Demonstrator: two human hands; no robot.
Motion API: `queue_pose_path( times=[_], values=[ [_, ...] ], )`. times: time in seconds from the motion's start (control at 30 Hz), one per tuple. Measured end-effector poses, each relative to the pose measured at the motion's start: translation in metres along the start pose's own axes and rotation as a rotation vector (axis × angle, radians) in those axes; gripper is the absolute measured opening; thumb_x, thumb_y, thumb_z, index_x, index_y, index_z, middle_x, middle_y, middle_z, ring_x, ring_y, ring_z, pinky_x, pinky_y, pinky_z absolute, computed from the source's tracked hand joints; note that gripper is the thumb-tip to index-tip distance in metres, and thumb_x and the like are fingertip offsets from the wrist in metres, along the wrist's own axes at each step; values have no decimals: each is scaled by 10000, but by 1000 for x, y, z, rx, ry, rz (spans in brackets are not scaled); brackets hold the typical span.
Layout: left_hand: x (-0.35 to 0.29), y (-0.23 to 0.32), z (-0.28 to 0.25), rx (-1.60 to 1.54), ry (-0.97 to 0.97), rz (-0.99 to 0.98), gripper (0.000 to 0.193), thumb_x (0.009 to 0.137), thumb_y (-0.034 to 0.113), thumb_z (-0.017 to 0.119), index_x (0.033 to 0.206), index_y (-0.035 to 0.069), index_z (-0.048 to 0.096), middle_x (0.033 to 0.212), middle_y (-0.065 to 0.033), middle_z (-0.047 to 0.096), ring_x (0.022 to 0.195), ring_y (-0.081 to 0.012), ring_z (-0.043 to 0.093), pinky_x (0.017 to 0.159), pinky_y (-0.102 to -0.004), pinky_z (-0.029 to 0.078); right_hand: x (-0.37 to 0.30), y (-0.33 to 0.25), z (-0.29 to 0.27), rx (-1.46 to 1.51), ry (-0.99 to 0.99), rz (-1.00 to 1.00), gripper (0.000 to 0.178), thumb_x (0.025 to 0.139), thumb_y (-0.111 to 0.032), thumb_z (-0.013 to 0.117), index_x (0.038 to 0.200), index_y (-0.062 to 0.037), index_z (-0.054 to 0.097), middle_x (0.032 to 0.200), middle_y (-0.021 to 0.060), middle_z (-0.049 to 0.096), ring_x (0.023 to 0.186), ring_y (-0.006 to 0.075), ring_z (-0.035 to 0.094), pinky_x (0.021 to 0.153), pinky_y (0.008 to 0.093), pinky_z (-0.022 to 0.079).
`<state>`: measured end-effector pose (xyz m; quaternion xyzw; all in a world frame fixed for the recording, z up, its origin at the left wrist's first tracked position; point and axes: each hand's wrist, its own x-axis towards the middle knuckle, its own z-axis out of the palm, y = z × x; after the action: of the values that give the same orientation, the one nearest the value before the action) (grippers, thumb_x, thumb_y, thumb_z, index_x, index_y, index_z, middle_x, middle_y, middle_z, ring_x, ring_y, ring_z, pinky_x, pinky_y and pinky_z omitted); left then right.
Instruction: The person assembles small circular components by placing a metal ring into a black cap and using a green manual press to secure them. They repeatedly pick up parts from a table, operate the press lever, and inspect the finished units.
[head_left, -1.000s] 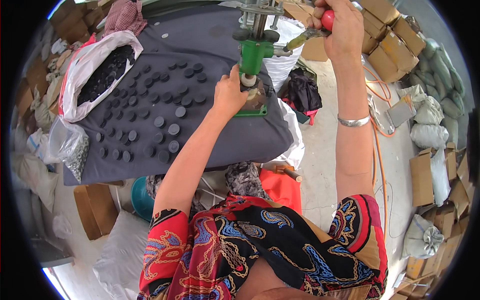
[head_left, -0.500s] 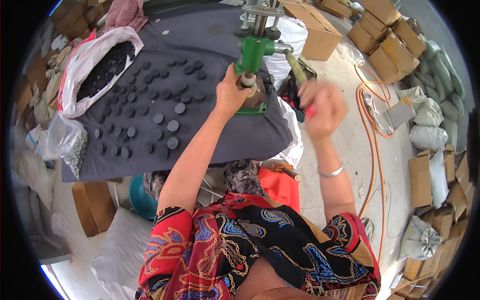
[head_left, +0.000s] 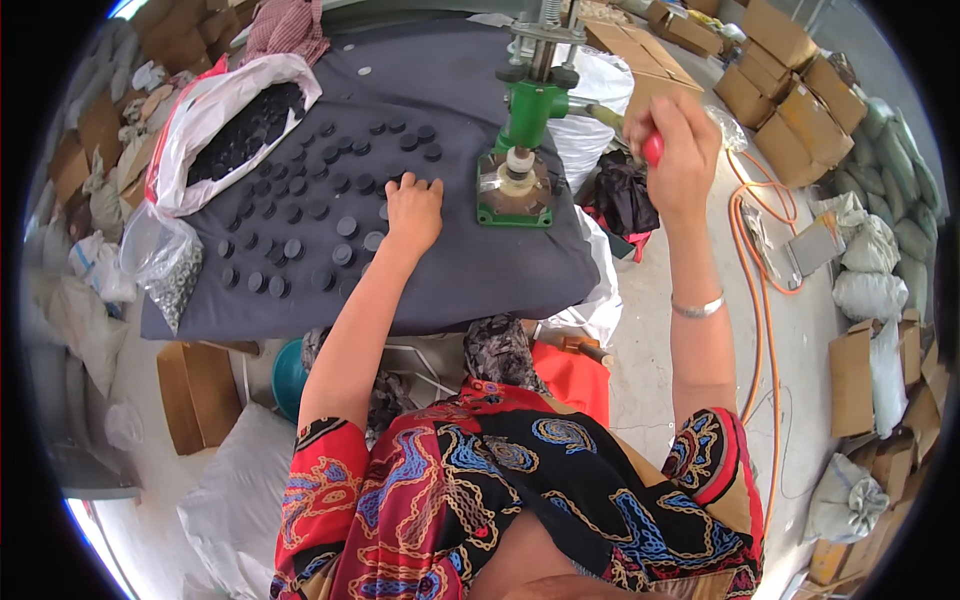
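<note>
The green hand press [head_left: 528, 140] stands upright at 12 o'clock on the grey-covered counter [head_left: 470, 270], its lever running toward 3 o'clock to a red knob [head_left: 652, 148]. The right hand [head_left: 682, 150], arm raised, has its grip closed round that knob. The left hand [head_left: 412, 208] lies flat, grip wide, on the dark discs [head_left: 345, 227]; half a second ago it was at the press base.

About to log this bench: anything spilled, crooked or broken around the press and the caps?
Nothing stands out. The green press stands upright on the grey cloth, the dark caps lie loosely spread, none off the edge. Left hand rests among them; right hand grips the red-knobbed lever.
</note>
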<state>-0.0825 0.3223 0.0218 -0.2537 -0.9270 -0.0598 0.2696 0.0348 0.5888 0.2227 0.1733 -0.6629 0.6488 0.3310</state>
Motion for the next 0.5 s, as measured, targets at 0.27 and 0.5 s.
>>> queue_pose_path(
  times=[0.27,0.5],
  values=[
    [-2,17,-4,-256,10,-129,394,707,107,746,1087,56,654,905,-110,675,941,-297,596,818,-435,448,70,-4,-1,103,10,27,242,920,-182,550,729,-34,549,558,51,505,434,138,476,435,276,405],
    [33,61,-32,-738,39,-233,601,701,62,729,1264,35,522,987,-175,666,957,-355,604,832,-439,489,77,2,-1,149,86,67,255,924,-196,555,703,-68,535,533,36,497,394,132,472,359,251,371]
  ],
)
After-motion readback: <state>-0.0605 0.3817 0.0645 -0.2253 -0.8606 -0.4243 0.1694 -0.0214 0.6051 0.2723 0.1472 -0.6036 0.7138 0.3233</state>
